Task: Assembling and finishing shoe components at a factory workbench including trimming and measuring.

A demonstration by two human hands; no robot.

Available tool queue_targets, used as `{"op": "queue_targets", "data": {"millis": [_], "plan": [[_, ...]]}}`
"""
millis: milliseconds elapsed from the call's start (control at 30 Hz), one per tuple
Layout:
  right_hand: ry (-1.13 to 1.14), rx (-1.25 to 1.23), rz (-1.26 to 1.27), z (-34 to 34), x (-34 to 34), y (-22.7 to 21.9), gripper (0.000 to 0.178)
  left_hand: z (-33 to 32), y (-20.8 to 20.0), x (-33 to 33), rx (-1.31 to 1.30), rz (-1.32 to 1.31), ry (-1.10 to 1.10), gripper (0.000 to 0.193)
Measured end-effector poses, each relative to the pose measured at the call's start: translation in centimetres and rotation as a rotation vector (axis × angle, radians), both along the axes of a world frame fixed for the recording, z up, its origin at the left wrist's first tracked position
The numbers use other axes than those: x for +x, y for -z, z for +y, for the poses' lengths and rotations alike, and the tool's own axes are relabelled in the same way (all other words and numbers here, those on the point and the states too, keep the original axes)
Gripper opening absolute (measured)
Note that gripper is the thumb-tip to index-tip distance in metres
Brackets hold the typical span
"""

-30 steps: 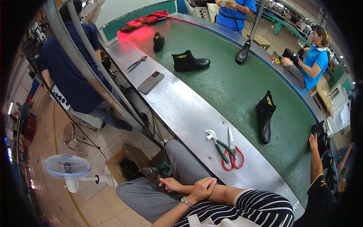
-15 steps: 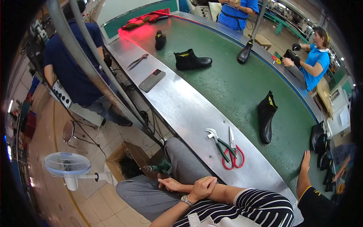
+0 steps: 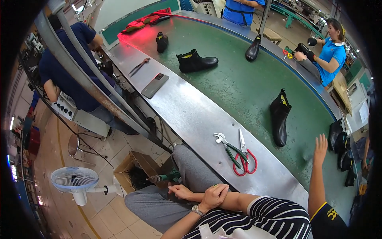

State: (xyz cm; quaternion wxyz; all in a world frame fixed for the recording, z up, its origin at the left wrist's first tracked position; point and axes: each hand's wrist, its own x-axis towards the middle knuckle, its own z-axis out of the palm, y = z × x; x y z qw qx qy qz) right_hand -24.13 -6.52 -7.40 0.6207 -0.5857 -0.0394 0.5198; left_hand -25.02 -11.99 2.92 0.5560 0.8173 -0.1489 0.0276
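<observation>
My left hand (image 3: 215, 196), with a metal watch (image 3: 196, 210) on its wrist, lies across my right forearm (image 3: 235, 202), its fingers folded over it. Over my grey-trousered lap, my right hand (image 3: 181, 192) is loosely curled with nothing visible in it. Just beyond it a green tool with a metal nozzle (image 3: 164, 177) sticks out beside my knee. On the metal table edge (image 3: 191, 115) lie green-handled pincers (image 3: 229, 148) and red-handled scissors (image 3: 244, 153), overlapping. Several black ankle boots stand on the green belt, the nearest boot (image 3: 280, 119) at right.
A co-worker's arm (image 3: 317, 175) reaches over the belt at right, near a row of black boots (image 3: 339, 139). A phone (image 3: 155, 85) lies farther along the edge. Metal posts (image 3: 79, 67), a fan (image 3: 75, 179) and a cardboard box (image 3: 131, 163) are at left. Others work around.
The view has turned slightly. At right the co-worker's hand has lifted up and away from the belt. My hands keep the same pose.
</observation>
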Motion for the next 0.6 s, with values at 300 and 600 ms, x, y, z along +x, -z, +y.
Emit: {"op": "queue_targets", "data": {"millis": [300, 600], "plan": [[0.225, 0.4, -0.05, -1.3, 7.8, -10.6, 0.024, -0.8, -3.3, 0.4, 0.254, -0.445, 0.039, 0.026], [0.74, 0.383, -0.611, -6.5, 25.7, -17.6, 0.032, 1.0, 0.7, 3.8, 0.346, -0.295, -0.231, 0.052]]}}
